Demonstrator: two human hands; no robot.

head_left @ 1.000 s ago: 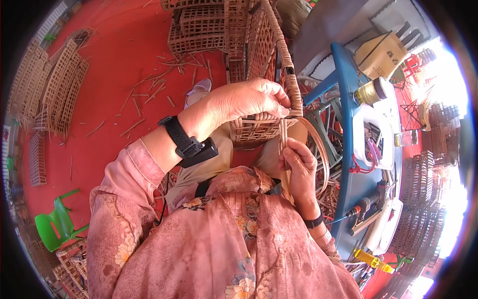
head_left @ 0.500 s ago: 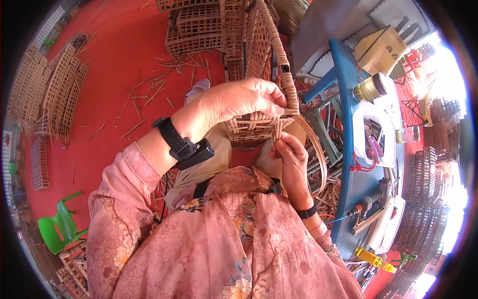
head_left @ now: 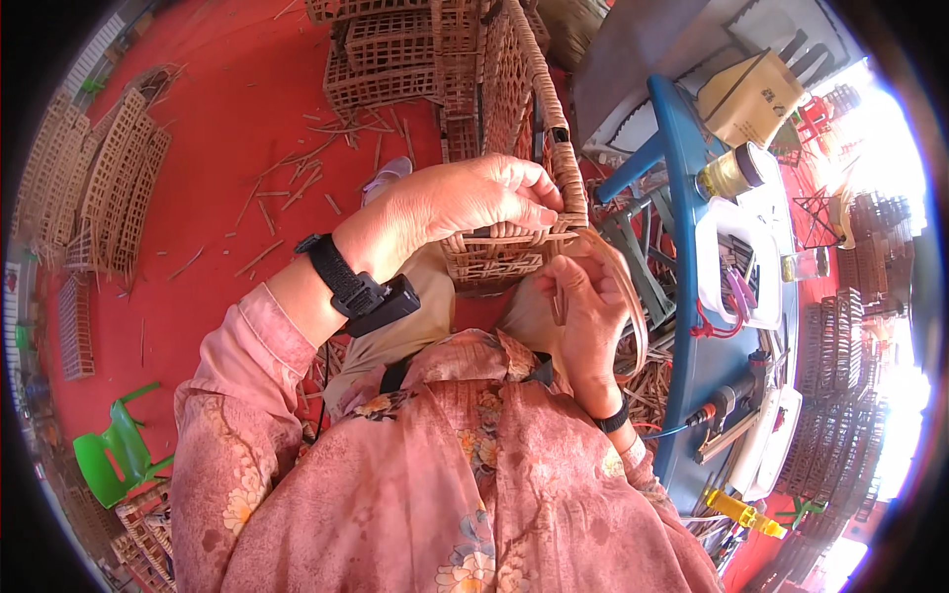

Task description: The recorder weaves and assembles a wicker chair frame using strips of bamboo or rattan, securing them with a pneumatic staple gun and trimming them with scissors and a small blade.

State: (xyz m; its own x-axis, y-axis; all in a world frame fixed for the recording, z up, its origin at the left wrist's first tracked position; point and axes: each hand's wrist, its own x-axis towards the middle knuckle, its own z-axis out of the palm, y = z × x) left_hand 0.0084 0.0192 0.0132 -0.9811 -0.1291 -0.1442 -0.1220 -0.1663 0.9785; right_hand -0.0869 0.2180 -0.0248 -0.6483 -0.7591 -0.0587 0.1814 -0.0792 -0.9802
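Observation:
A brown woven wicker basket [head_left: 502,259] stands before me at my knees, its wrapped rim running away from me. My left hand [head_left: 484,196] reaches across the top of it from the left. Its fingers are curled and closed at the near corner of the rim; the fingertips partly hide what they pinch. Just below and to the right of that corner, my right hand [head_left: 590,316] is closed on a flat tan weaving strip [head_left: 636,331]. The strip comes from the corner and loops round the right of the hand.
To the right a blue table [head_left: 682,395] bears a white tub [head_left: 708,259] of tools, a yellowish jar [head_left: 730,171] and a power drill [head_left: 732,400]. Stacked wicker pieces [head_left: 104,183] and a green chair [head_left: 117,450] stand left. Cut strips lie on the red floor [head_left: 213,128].
My right hand has turned and shifted slightly up and right, its fingers now gathered round the strip. The left hand keeps its place at the basket's corner.

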